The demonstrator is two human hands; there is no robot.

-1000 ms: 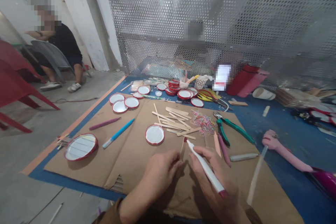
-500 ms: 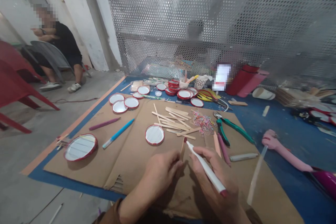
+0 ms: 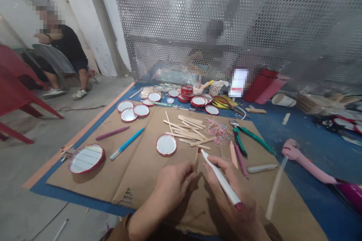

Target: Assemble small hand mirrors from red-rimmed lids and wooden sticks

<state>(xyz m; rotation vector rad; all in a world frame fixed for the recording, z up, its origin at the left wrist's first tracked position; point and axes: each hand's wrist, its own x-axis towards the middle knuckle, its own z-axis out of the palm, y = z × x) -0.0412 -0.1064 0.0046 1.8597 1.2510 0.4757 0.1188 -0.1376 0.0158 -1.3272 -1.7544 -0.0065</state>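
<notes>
My left hand (image 3: 175, 188) pinches an upright wooden craft stick (image 3: 196, 160) above a brown cardboard sheet (image 3: 135, 173). My right hand (image 3: 229, 190) grips a white marker (image 3: 222, 182) with a red end, its tip close to the top of the stick. Just ahead of my hands lie a small red-rimmed round mirror (image 3: 166, 145), a loose pile of craft sticks (image 3: 183, 128) and a heap of coloured rubber bands (image 3: 218, 131). Green-handled pliers (image 3: 243, 137) rest to the right.
A larger mirror (image 3: 86, 158), a blue marker (image 3: 127, 144) and a purple marker (image 3: 112, 133) lie left on the cardboard. Several more mirrors stand beyond it on a blue mat (image 3: 311, 150). A person (image 3: 66, 47) sits at left near red plastic chairs (image 3: 17, 98).
Both hands stay almost still on the stick and marker. The whole view has shifted very slightly.
</notes>
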